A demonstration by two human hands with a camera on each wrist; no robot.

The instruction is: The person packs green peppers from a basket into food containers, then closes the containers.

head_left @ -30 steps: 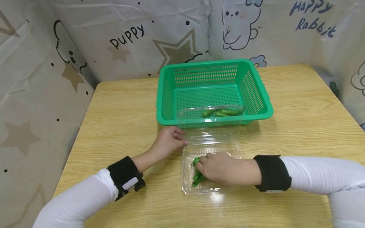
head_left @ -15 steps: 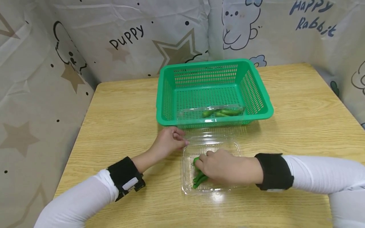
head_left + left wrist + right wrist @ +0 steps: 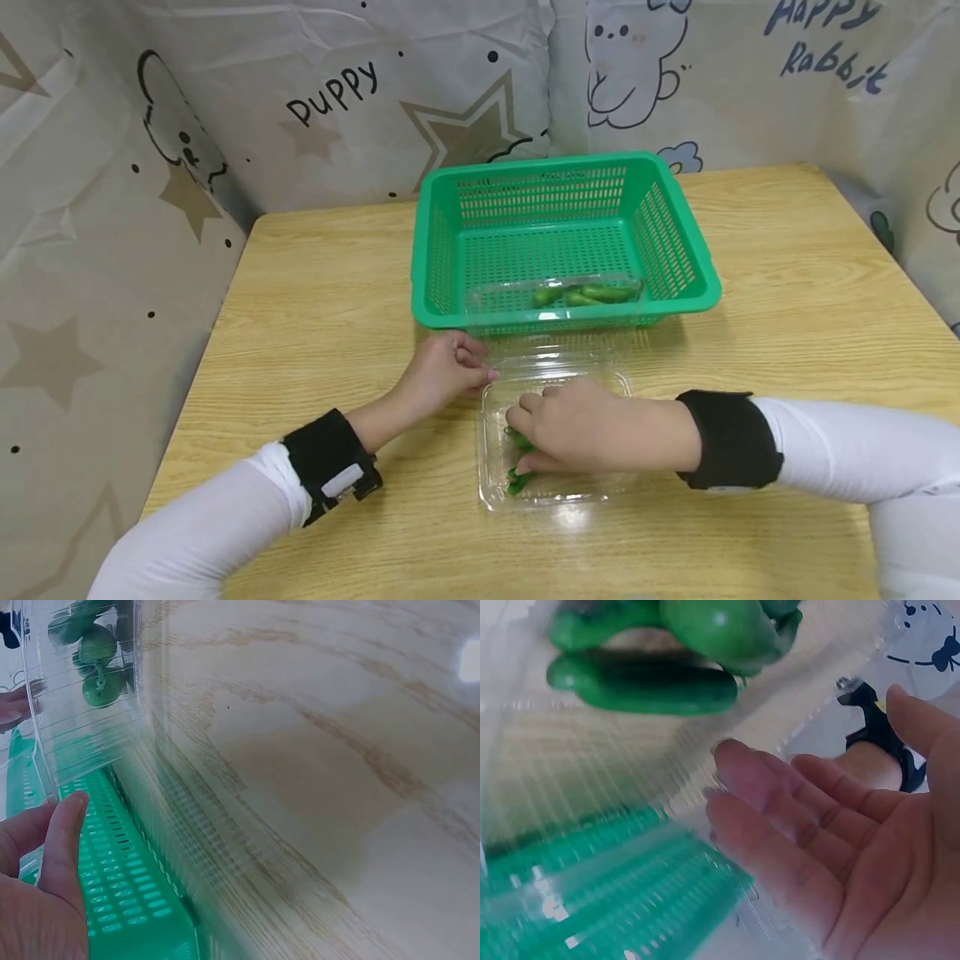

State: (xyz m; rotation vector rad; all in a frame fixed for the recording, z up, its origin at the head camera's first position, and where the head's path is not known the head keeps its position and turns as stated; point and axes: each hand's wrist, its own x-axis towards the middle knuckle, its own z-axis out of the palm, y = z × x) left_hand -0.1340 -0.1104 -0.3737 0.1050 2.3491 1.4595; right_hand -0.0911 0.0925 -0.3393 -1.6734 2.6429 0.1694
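Green peppers (image 3: pixel 667 694) lie in a clear tray (image 3: pixel 555 502). Over them, from three o'clock, the right hand (image 3: pixel 577 427) holds nothing, fingers loose. At ten the left hand (image 3: pixel 450 367) pinches the tray's edge; at twelve, a green basket (image 3: pixel 543 250).

A clear plastic container (image 3: pixel 489 493) sits open on the surface (image 3: pixel 322 292), its base near and its transparent lid (image 3: pixel 550 343) on the far side, overlapping the near rim of the green basket (image 3: pixel 536 163) in view. Glossy green peppers (image 3: pixel 656 686), one long and slender, another plumper, lie bunched in the base, partly hidden from above; more peppers (image 3: pixel 609 294) show through the lid.
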